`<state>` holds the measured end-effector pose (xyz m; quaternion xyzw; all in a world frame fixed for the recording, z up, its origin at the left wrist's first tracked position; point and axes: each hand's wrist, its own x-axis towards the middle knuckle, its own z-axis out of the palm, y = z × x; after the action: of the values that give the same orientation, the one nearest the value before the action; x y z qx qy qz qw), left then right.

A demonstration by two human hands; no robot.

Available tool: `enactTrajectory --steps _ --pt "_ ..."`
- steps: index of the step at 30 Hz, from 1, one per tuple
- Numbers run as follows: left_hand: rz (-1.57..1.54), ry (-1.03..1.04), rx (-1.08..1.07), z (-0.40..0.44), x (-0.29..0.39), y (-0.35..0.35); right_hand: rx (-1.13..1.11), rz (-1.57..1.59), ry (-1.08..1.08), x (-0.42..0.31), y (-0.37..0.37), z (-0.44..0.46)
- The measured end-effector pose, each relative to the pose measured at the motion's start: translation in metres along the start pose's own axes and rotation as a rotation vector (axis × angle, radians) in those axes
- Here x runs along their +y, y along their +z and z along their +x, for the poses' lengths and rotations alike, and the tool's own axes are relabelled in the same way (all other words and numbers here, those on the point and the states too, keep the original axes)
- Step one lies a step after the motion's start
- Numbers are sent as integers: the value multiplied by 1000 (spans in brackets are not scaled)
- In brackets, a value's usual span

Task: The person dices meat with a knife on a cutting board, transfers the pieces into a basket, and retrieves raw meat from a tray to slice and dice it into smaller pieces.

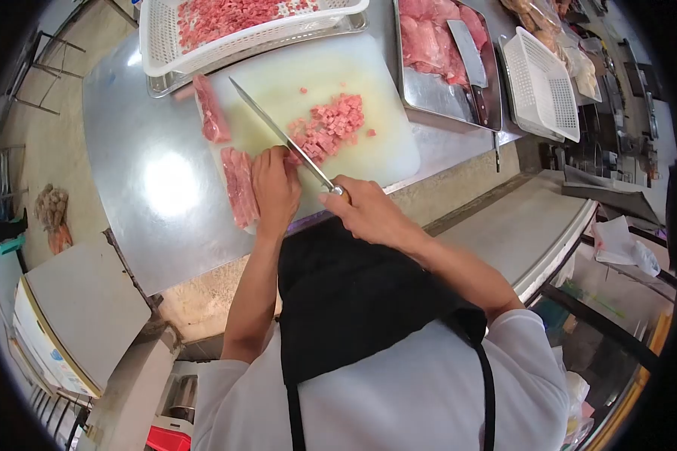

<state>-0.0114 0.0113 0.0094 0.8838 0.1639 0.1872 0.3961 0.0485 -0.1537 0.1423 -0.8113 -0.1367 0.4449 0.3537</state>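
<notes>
My right hand (365, 210) is closed around the handle of a long-bladed knife (267, 118), whose blade points up and left across the white cutting board (384, 71). Close against the blade's left side, my left hand (276, 188) has its fingers curled down on a piece of raw meat, mostly hidden under them. A heap of small pink meat cubes (331, 128) lies on the board right of the blade. Two longer strips, an upper meat strip (211, 109) and a lower meat strip (238, 188), rest along the board's left edge.
A white perforated basket (256, 46) of diced meat stands at the back. At right, a metal tray (429, 94) holds meat slabs (432, 37) and a cleaver (470, 56). Beyond it is another white basket (538, 83). The steel table (128, 150) extends left.
</notes>
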Motion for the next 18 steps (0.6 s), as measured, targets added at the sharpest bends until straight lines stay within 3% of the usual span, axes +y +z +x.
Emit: enactTrajectory --steps 6,9,14,18 --pt "32 71 -12 1 -2 -3 121 -5 -198 12 18 47" --pt "19 65 -37 -2 -1 -7 -33 26 51 -10 1 39" --pt "35 -54 -109 -7 8 -16 48 0 -64 4 14 15" --pt "118 -17 -136 -8 6 -16 74 29 -135 17 27 41"
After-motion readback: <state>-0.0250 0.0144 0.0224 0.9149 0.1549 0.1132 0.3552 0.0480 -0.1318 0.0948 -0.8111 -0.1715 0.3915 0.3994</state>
